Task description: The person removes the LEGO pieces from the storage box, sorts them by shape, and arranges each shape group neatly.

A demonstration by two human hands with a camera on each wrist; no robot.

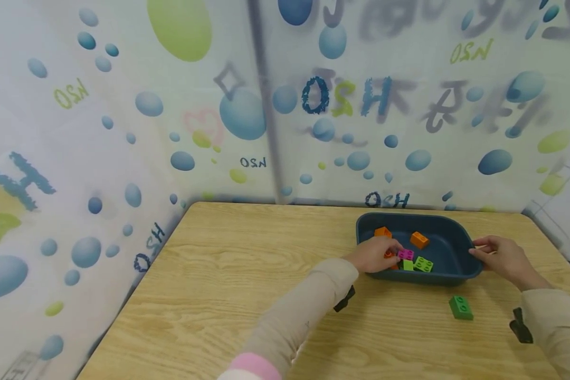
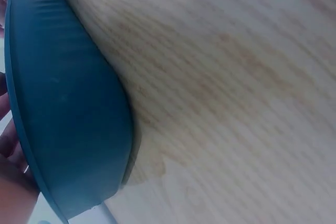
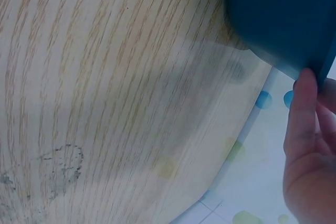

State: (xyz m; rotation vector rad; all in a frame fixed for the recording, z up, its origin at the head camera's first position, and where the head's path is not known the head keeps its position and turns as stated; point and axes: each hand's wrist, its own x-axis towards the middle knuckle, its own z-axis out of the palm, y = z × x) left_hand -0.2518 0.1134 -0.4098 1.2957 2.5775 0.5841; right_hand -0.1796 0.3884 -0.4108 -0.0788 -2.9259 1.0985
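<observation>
A dark blue plastic bin (image 1: 448,258) stands on the table and holds several toy building bricks. My left hand (image 1: 374,254) reaches over its left side, with the fingers down among the bricks. Around those fingertips lie a magenta brick (image 1: 407,254), a lime green brick (image 1: 424,264) and some orange ones; whether the fingers grip one is hidden. Another orange brick (image 1: 419,240) lies farther inside. At the bin's right end, my right hand (image 1: 503,258) pinches the rim between thumb and fingers, as the right wrist view also shows (image 3: 310,145).
A green brick (image 1: 461,307) lies on the wooden table (image 1: 247,253) in front of the bin, towards the right. Behind the table and to its left hang white sheets (image 1: 285,174) printed with blue and green dots and letters.
</observation>
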